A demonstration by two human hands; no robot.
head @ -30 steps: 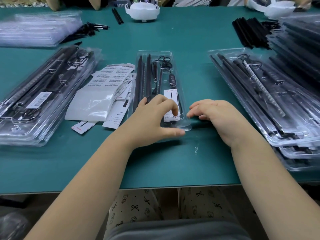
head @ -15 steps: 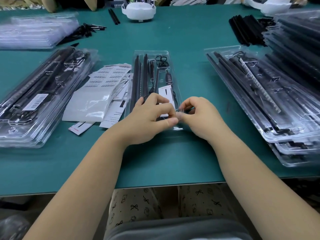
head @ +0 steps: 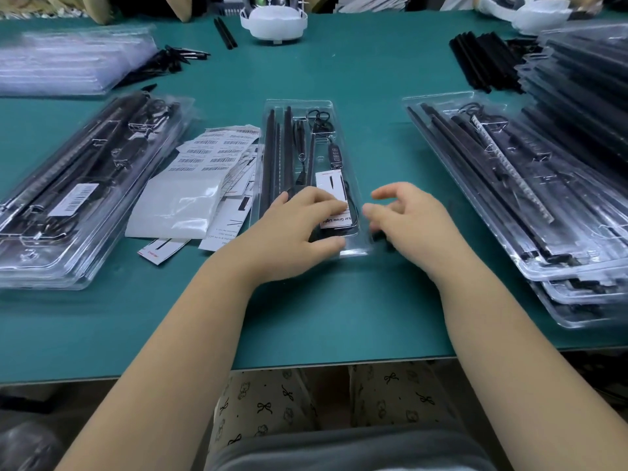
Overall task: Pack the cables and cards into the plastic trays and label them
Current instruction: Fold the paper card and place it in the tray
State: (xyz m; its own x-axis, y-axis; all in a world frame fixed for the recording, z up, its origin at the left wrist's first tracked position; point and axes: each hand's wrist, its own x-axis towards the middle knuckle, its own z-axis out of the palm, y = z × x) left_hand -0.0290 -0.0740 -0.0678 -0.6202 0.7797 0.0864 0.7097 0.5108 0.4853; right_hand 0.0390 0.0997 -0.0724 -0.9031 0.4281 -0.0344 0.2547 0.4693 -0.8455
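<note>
My right hand (head: pixel 407 215) has let go and hangs spread at the tray's (head: pixel 299 107) 3 o'clock edge. My left hand (head: pixel 299 226) presses flat on the card (head: pixel 331 185). Seating looks done; labelling probably comes next.

The left hand (head: pixel 299 229) is pressing on the near end of the clear plastic tray (head: pixel 307 107), fingers lying over its white card (head: pixel 331 198); the right hand (head: pixel 407 219) is hovering open beside it.

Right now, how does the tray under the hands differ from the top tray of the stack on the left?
The center tray lies single on the table, lengthwise away from the person; the left stack's top tray rests on others and is angled. The left one carries a barcode label on top; the center one shows none, only a card inside. Only the center one is touched, by the left hand. Both are clear plastic holding black rods.
</note>
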